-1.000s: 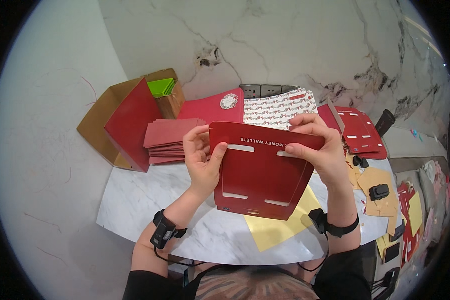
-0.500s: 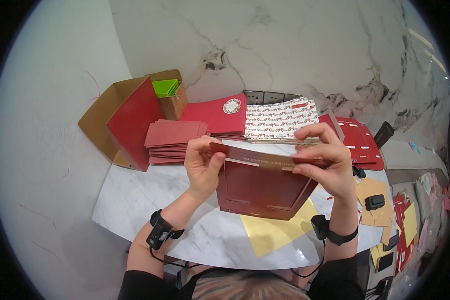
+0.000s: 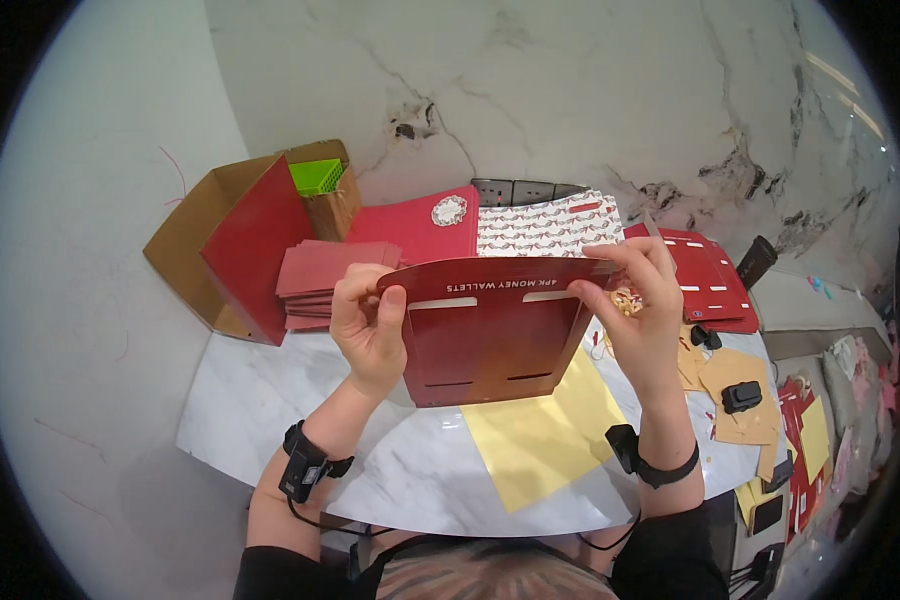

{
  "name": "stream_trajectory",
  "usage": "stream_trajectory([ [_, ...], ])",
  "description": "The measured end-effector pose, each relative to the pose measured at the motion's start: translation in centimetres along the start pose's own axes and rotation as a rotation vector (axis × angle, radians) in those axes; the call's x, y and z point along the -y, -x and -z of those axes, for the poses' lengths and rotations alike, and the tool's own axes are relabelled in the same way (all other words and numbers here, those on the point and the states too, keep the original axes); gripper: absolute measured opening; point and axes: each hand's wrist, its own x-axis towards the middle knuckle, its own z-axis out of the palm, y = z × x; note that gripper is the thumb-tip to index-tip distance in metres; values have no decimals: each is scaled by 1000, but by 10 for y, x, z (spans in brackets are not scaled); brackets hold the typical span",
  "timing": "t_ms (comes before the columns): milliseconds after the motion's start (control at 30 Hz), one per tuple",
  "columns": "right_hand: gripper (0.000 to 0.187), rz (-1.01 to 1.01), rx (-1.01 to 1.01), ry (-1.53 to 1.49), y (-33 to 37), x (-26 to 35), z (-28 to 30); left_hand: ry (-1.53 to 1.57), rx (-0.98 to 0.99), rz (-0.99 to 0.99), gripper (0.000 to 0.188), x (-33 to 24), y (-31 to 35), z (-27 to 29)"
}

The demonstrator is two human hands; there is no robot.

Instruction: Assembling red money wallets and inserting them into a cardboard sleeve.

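Observation:
Between my hands is a dark red card sleeve (image 3: 490, 345) with slots cut near its top and bottom and a printed band along its far edge. My left hand (image 3: 368, 325) pinches its far left corner between thumb and fingers. At the far right corner, my right hand (image 3: 642, 300) grips the same edge, thumb on the near face. The sleeve is tilted and held above the white marbled table. A yellow paper sheet (image 3: 535, 450) lies under and in front of it, partly covered by the sleeve.
At left stand an open red cardboard box (image 3: 255, 245), a green basket (image 3: 316, 177) and a stack of red envelopes (image 3: 305, 285). Behind lie red folders (image 3: 405, 225) and patterned white cards (image 3: 540, 228). To the right are red card sleeves (image 3: 705, 275) and a black device (image 3: 741, 397).
The sleeve has shifted left and slightly away from me, and its printed band now faces me more fully. Both hands moved with it and kept their grip.

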Motion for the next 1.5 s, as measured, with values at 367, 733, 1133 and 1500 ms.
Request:
stream_trajectory([
  [367, 20, -47, 184, -269, -5, 6, 15, 131, 63, -82, 16, 12, -4, 11],
  [733, 24, -50, 307, -494, -5, -10, 16, 40, 34, 70, 15, 0, -12, 11],
  [1133, 31, -253, 329, -624, -6, -15, 15, 158, 370, 550, 50, -9, -33, 11],
  [1500, 33, -407, 219, -604, -6, -18, 15, 206, 241, 578, 54, -13, -28, 7],
])
